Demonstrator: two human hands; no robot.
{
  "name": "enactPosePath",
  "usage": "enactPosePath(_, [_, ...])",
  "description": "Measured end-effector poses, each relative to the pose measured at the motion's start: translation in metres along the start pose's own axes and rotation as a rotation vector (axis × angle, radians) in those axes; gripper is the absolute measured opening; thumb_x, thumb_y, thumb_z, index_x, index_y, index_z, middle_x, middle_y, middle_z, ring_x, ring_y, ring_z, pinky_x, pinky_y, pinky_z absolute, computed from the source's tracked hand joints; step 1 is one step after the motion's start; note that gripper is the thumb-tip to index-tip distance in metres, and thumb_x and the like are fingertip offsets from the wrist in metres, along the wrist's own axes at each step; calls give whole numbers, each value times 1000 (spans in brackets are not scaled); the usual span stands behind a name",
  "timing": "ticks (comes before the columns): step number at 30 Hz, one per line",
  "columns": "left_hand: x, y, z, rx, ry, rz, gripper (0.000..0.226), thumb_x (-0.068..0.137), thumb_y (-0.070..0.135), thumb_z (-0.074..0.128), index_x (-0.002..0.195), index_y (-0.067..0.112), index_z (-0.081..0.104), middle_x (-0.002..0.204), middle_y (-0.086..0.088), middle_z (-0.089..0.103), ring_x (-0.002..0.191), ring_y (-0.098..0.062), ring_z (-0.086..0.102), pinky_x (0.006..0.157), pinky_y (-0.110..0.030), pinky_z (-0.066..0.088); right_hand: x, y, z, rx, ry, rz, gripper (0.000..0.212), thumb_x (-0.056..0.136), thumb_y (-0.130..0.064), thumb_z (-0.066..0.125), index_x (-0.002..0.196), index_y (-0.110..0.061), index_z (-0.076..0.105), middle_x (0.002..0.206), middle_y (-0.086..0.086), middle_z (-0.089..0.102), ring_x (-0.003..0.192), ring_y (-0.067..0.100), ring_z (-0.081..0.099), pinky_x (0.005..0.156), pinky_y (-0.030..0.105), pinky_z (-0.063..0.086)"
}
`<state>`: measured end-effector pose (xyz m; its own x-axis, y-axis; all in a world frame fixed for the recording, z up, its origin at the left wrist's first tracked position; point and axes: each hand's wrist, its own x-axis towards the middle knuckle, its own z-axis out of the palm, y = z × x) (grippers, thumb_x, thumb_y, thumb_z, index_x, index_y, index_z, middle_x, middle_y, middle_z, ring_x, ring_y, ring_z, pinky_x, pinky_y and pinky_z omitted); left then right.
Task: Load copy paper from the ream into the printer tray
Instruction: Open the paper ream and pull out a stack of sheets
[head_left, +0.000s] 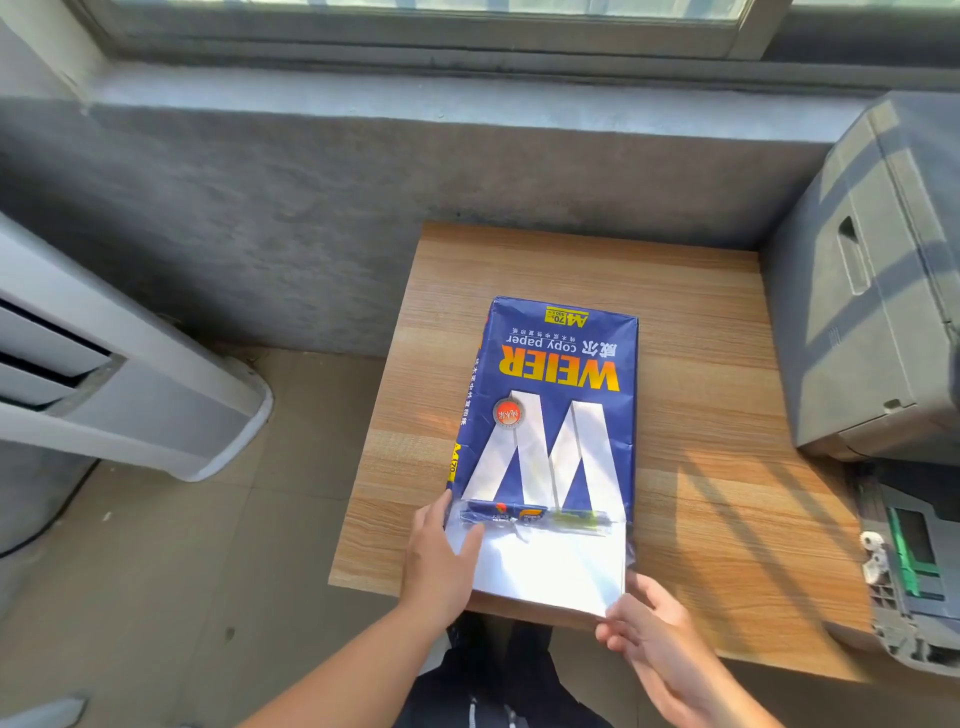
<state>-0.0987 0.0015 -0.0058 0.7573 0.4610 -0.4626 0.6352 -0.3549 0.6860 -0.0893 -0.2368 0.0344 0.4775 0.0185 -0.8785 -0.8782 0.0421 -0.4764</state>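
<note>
Pinching the near right corner of the exposed sheets, your right hand (641, 618) has thumb and fingers closed on the paper (545, 566) where it sticks out of the torn wrapper. Your left hand (441, 556) lies flat and spread, fingers apart, pressing on the near left edge of the stack, with its fingertips reaching the folded-back flap (535, 514) of the wrapper.

The ream (550, 410) lies flat on the bench (701, 519), long side running away from you, its near end open and slightly overhanging the bench edge. The printer (872, 291) stands at the right end of the bench, well apart from the ream. The tray (909, 561) appears to be pulled out below it at the right edge of the view; whether it already holds paper, you cannot tell from here.

Judge the ream as heavy and dense as a whole, but a partial stack as floppy: it will sag and fan if you hold it by one corner. The sheets are smooth and will slide on each other, and the glossy wrapper looks slippery too. A corner pinch is good only for splitting off a batch. To lift, you would do better to take the short near edge with both hands, thumbs on top and fingers beneath, while the wrapper stays pinned. Corners bend easily, so keep the batch level and square on its way to the tray.
</note>
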Motion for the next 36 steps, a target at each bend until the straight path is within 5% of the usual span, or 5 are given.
enactPosePath(5, [-4,-4,-4,-58,-54,-90,56,87,10,67,139,23,50,124,9,65,109,-15,61,96,-34,51,18,-19,14,-164,128,-135,22,88,-10,66,110,-7,65,100,8,70,92,22,68,99,50,51])
enactPosePath(9, [-16,-17,-7,-170,-150,-154,53,87,6,66,136,21,54,114,6,73,100,-13,70,87,-31,57,23,-18,14,-221,140,-177,32,89,0,62,120,-4,59,90,4,72,80,23,72,71,36,59])
enactPosePath(12, [-26,-15,-19,-279,-238,-216,46,91,13,65,134,26,52,111,4,74,94,-11,72,78,-28,57,6,-14,9,-207,89,-165,47,86,3,57,124,-25,52,89,4,74,77,27,75,56,30,57])
enactPosePath(21, [-35,-9,-14,-269,-263,-155,40,98,16,52,135,32,54,117,6,72,99,-14,70,79,-27,58,-12,-7,16,-188,77,-174,41,90,-12,58,128,-26,54,98,4,76,83,25,75,61,34,59])
enactPosePath(36, [-135,-56,-39,-252,-175,56,58,94,19,59,147,29,38,138,9,58,120,-11,58,106,-37,46,-93,63,10,-232,129,-395,42,92,2,54,122,-27,53,110,-3,67,97,23,70,89,45,57])
